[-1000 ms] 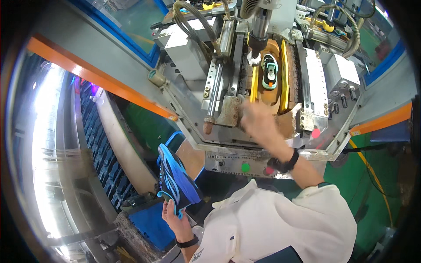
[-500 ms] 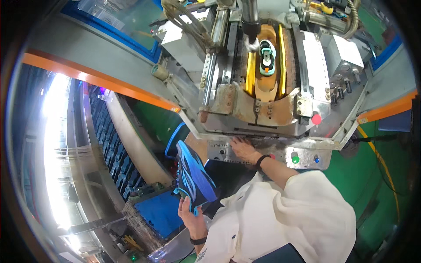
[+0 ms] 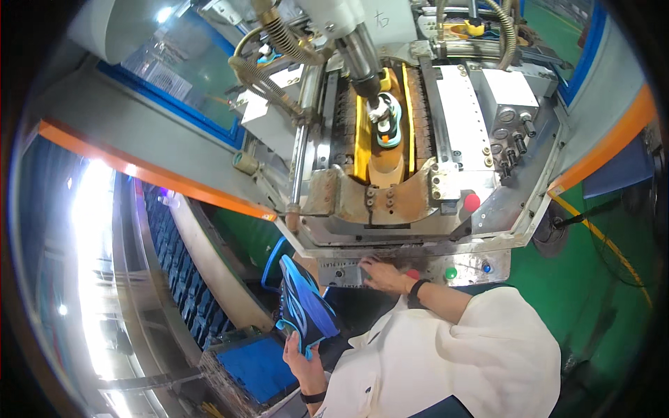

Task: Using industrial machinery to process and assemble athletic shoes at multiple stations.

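My left hand (image 3: 304,364) is closed on the collar end of a blue and black shoe (image 3: 304,301), toe pointing up, at the left of my body. My right hand (image 3: 385,276) rests with fingers stretched out on the metal control panel (image 3: 362,276) along the machine's front, left of a red button (image 3: 412,275). In the machine, a black, white and mint shoe (image 3: 388,129) lies on a tan pad (image 3: 387,174) between yellow side strips (image 3: 362,143). A thick metal rod (image 3: 359,66) slants down, its tip overlapping that shoe.
Green button (image 3: 451,273) and blue button (image 3: 486,267) sit further right on the panel. A red knob (image 3: 472,203) sticks out above them. Orange-edged guards (image 3: 160,171) flank the machine. At the left stand a curved conveyor (image 3: 209,265) and a blue flat surface (image 3: 256,368).
The view has shifted, so the machine appears lower and further left. The rod's tip, earlier beside the shoe in the machine, now overlaps it. My hands have barely moved.
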Demonstrator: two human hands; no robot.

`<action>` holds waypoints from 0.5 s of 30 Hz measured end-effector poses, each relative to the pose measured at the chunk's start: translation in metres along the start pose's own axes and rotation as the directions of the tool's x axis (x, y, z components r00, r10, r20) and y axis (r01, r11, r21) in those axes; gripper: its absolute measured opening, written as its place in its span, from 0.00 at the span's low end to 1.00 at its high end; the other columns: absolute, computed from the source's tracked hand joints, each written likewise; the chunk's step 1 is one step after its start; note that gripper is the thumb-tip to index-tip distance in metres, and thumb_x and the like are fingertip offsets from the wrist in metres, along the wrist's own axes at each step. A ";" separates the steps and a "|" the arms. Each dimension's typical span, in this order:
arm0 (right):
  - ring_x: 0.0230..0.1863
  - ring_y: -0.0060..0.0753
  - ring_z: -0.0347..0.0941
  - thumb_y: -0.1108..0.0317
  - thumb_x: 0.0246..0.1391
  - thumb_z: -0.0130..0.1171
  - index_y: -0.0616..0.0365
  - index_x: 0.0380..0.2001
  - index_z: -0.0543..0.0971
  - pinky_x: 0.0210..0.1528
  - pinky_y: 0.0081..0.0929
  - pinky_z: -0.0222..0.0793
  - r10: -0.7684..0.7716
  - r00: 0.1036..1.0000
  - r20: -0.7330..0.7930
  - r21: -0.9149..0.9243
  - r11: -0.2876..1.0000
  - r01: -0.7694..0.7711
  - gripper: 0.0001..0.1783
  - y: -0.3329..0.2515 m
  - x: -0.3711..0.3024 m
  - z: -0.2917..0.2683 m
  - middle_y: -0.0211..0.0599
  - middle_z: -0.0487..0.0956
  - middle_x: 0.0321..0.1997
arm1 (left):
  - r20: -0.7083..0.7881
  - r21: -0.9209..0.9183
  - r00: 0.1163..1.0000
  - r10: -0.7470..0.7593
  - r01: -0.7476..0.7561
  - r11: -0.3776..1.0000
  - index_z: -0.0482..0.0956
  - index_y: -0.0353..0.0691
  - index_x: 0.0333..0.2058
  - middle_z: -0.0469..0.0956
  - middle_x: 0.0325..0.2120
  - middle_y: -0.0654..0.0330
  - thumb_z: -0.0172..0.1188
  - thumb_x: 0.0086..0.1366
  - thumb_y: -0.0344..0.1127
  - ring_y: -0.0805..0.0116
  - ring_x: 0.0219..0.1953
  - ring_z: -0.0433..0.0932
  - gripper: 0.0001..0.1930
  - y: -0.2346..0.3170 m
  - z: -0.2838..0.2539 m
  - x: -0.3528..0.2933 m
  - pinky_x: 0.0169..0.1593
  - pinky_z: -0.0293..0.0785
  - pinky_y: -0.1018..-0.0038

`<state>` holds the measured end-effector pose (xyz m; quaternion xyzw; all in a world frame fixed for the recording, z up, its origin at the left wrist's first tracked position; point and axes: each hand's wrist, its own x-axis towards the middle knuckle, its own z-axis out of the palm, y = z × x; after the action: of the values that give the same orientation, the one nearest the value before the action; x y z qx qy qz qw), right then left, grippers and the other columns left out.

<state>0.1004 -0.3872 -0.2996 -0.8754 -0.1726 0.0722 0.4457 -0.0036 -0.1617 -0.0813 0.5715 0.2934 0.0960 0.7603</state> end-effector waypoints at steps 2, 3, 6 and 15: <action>0.60 0.52 0.64 0.65 0.49 0.60 0.63 0.54 0.68 0.61 0.41 0.65 0.021 1.000 0.013 0.059 0.998 -0.022 0.28 -0.002 -0.007 -0.004 0.50 0.66 0.59 | 0.030 -0.002 0.999 -0.020 0.020 1.000 0.75 0.35 0.43 0.77 0.39 0.57 0.61 0.60 0.40 0.62 0.43 0.77 0.17 -0.003 0.004 -0.004 0.43 0.75 0.62; 0.63 0.52 0.61 0.64 0.51 0.59 0.63 0.55 0.67 0.63 0.40 0.61 0.009 1.000 0.013 0.062 0.998 -0.010 0.29 0.000 -0.009 -0.002 0.48 0.65 0.60 | 0.047 -0.005 0.998 -0.048 0.048 0.999 0.75 0.36 0.43 0.77 0.39 0.58 0.61 0.60 0.39 0.63 0.42 0.77 0.16 -0.004 0.006 -0.006 0.43 0.75 0.63; 0.65 0.52 0.57 0.64 0.51 0.59 0.63 0.55 0.67 0.67 0.40 0.55 -0.030 0.999 -0.027 0.046 0.998 0.031 0.29 0.015 -0.015 0.016 0.49 0.64 0.60 | 0.087 0.020 0.994 -0.059 0.058 0.998 0.75 0.37 0.43 0.77 0.38 0.59 0.61 0.59 0.38 0.63 0.41 0.77 0.16 -0.008 0.012 -0.017 0.42 0.75 0.63; 0.65 0.49 0.59 0.65 0.50 0.58 0.63 0.54 0.69 0.67 0.39 0.54 -0.114 0.993 -0.043 -0.056 0.992 0.112 0.28 0.042 -0.017 0.031 0.46 0.65 0.63 | 0.031 0.042 0.999 -0.043 0.042 0.998 0.75 0.38 0.42 0.78 0.38 0.60 0.63 0.56 0.38 0.65 0.41 0.77 0.17 -0.027 0.016 -0.046 0.42 0.74 0.64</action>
<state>0.0860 -0.3925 -0.3528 -0.8773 -0.2134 0.0220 0.4293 -0.0373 -0.2056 -0.0877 0.5822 0.2953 0.0646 0.7548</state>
